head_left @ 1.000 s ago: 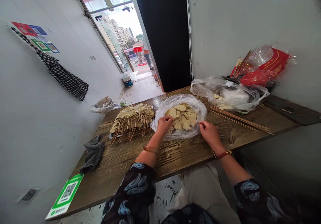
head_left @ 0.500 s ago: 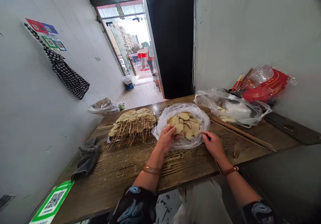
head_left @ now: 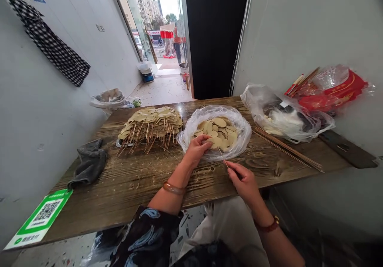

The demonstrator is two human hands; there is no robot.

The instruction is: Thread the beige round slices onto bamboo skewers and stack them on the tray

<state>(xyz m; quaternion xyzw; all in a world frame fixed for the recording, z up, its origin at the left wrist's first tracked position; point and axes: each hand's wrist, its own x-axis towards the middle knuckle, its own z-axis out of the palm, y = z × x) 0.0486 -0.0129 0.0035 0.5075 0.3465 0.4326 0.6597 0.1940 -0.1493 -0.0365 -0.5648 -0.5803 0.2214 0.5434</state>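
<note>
My left hand [head_left: 196, 150] pinches a thin, pale tan slice [head_left: 214, 142] by its edge, over the near side of a clear plastic bag [head_left: 243, 147]. Many similar flat, round slices [head_left: 220, 122] lie in the open bag; I cannot tell what food they are. Below and to the right, my right hand [head_left: 243, 180] is closed on a thin wooden skewer [head_left: 226, 164]. Its tip points up at the held slice's lower edge; whether it has gone in is too small to tell. Left of the bag lies a heap of skewered slices [head_left: 151, 119], their sticks toward me.
Bare skewers [head_left: 287, 149] lie in a bundle on the wooden table [head_left: 167, 175], right of the bag. Behind them sit another plastic bag [head_left: 284, 119] and red packaging [head_left: 332, 95]. A dark cloth [head_left: 88, 163] and a green QR-code card [head_left: 42, 217] are at the left.
My right hand has come inward and toward me from the bag's right rim, bringing the skewer to the slice. My left hand still pinches a slice. The view has tilted down.
</note>
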